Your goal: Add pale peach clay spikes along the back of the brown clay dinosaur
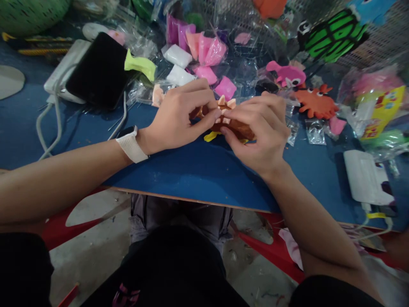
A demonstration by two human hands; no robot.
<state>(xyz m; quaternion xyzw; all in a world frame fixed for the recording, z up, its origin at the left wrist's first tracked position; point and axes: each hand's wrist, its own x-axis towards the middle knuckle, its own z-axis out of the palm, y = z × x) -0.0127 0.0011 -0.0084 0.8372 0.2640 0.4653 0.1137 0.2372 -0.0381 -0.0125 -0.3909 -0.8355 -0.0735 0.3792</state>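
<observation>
A small brown clay figure (239,127) rests at the middle of the blue table, with pale pointed bits on top, small pale pieces on its front and yellow clay (211,136) underneath. My left hand (183,111) is closed at its left side, thumb and fingertips pressed against the figure. From the right, my right hand (265,128) grips the figure, index fingertip on the pale pieces and thumb low on the brown body. Both hands hide part of it. Just behind lie bright pink clay lumps (226,87) and white clay packets (177,56).
A black phone (99,70) leans on a white cabled device at left. An orange clay crab (316,102) and a pink clay fish (284,73) stand at right, near a white power bank (367,177). Plastic wrappers and a green turtle figure (334,36) fill the back.
</observation>
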